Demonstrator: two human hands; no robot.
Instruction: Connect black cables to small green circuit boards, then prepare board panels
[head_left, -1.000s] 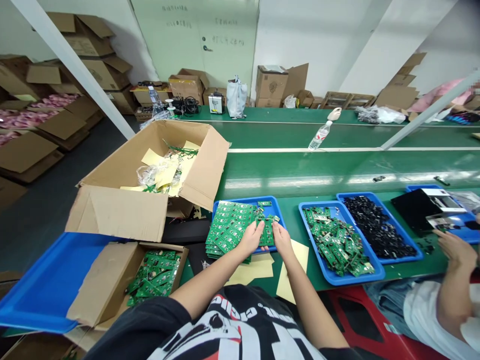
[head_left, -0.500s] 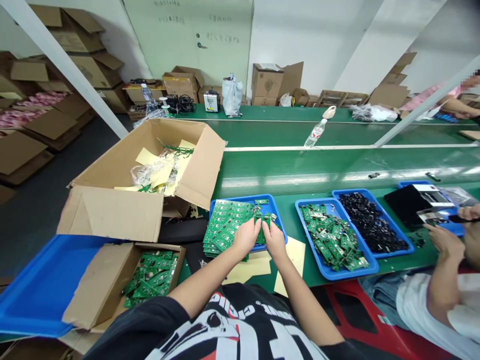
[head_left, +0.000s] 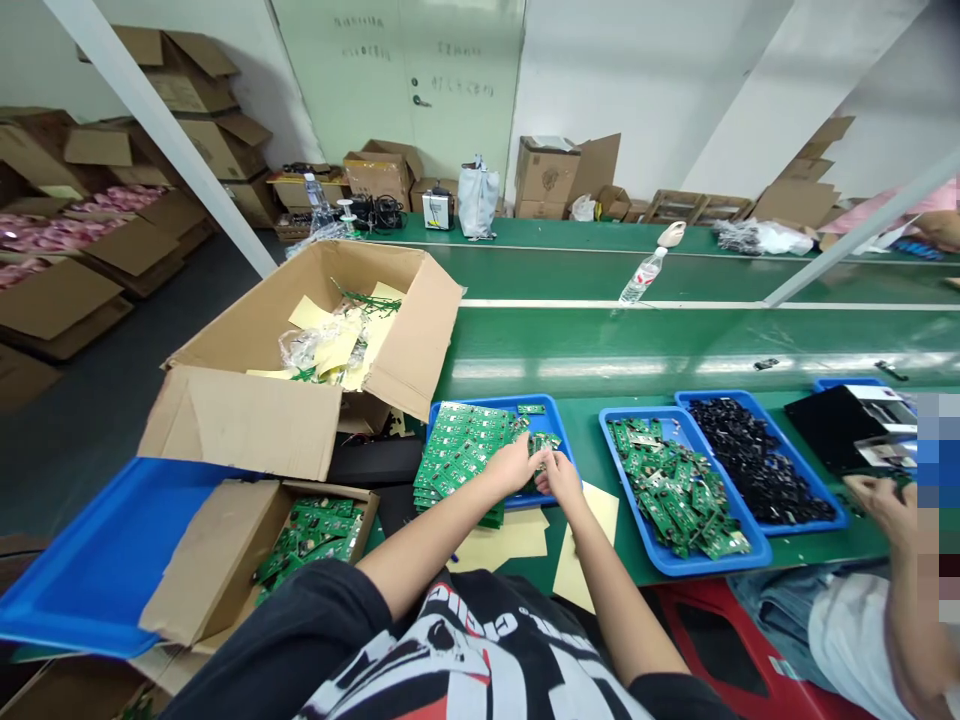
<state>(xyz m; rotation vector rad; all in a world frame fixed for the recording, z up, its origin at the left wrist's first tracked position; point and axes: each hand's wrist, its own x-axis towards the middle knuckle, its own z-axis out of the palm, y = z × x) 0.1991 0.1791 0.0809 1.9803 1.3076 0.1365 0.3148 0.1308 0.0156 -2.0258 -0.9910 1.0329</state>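
Observation:
Both hands meet over the right half of a blue tray (head_left: 564, 425). My left hand (head_left: 514, 466) is closed, its thumb and fingers pinching a small green circuit board (head_left: 543, 441). Against its fingertips, my right hand (head_left: 561, 477) is closed too and appears to grip the same piece; the fingers partly hide it. Left of the hands, a stack of larger green circuit board panels (head_left: 465, 440) fills the tray's left side. One small loose board (head_left: 531, 409) lies near the tray's back edge.
To the right stand a blue tray of small circuit boards (head_left: 675, 490) and another of black parts (head_left: 735, 450). An open carton (head_left: 247, 420) and a smaller box of boards (head_left: 315, 530) are at left. Yellow paper (head_left: 510, 540) lies in front. A co-worker's hand (head_left: 885, 505) is far right.
My hands have turned from thumbs side by side on a board to fingertips meeting over the tray. The whole view has shifted slightly, so things appear farther right and lower.

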